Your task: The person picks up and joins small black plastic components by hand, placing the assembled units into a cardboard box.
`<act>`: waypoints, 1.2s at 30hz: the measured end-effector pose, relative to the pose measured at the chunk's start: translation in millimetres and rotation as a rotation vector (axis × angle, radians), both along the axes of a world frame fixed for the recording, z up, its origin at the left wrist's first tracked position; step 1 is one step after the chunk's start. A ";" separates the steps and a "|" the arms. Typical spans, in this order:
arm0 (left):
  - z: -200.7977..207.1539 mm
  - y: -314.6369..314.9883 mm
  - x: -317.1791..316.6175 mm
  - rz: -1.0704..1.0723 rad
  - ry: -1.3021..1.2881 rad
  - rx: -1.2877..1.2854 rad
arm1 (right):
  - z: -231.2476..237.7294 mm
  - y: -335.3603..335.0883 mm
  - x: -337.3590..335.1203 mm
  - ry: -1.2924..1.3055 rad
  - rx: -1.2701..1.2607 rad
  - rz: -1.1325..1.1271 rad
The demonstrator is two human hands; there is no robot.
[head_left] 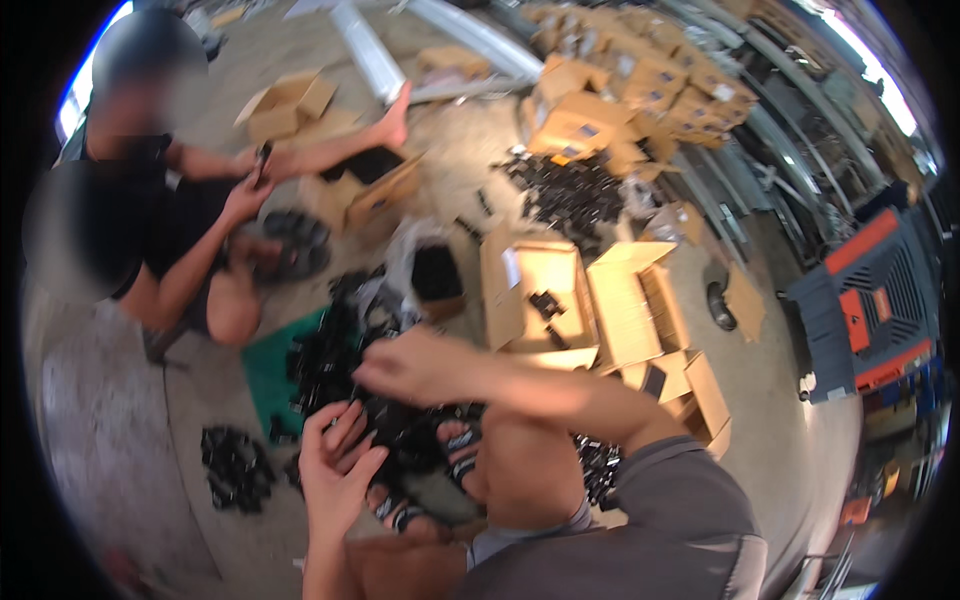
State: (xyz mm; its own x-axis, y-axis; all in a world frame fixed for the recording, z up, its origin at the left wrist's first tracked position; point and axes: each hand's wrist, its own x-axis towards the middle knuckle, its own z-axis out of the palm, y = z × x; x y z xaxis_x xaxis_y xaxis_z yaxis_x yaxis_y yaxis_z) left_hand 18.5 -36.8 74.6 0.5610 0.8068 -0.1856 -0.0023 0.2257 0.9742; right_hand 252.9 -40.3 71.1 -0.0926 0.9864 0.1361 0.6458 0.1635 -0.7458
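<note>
My left hand [338,455] is low in front of me, palm turned up, with its fingers curled and the thumb bent toward them. Just above and to its right, my right hand [412,367] is closed in a pinch, slightly blurred. Whatever either hand holds is too small or hidden to name. Both hands hover over a heap of small black parts [318,362], which lies partly on a green sheet [262,378]. A smaller pile of black pieces [236,470] lies on the floor to the left of my left hand.
An open cardboard box [505,292] with a few black pieces stands ahead, beside another open box [630,320]. Farther off lie a wide black heap [575,195] and stacked cartons [650,75]. A co-worker [150,220] sits at left, handling something small. A grey-orange machine [870,305] stands right.
</note>
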 end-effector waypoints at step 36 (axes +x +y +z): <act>-26.7 50.8 -23.6 0.024 0.207 -0.103 | -304.3 -110.7 248.4 -0.400 -0.329 -1.026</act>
